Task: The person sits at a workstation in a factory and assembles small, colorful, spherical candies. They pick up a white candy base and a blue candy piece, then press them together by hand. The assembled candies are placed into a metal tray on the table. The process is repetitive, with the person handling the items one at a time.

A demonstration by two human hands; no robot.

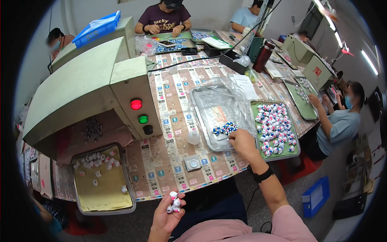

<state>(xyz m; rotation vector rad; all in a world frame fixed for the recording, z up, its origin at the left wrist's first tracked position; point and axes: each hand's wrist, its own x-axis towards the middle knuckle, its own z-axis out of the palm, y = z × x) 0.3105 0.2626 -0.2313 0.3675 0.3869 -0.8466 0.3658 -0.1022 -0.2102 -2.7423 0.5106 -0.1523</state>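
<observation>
In front of my body, my left hand point(166, 213) is curled around several small white figure pieces point(175, 205) with pink and dark marks. My right hand point(244, 144) reaches over a metal tray point(201, 105) covered in clear plastic. Its fingertips are pressed together at the edge of a small pile of blue-and-white pieces point(225, 128); what they pinch is hidden. Right of that hand, a green-lined tray point(293, 151) holds many white pieces with pink and blue parts. Left of the plastic-covered tray stand a white squeeze bottle point(193, 137) and a small white block with a round recess point(193, 163).
At left stands a cream machine point(76, 88) with red and green lights; a yellow-lined tray point(100, 193) with white pieces sits at its opening. A dark red thermos point(264, 56) and a black cable point(193, 60) are farther back. Co-workers point(340, 121) sit around the table.
</observation>
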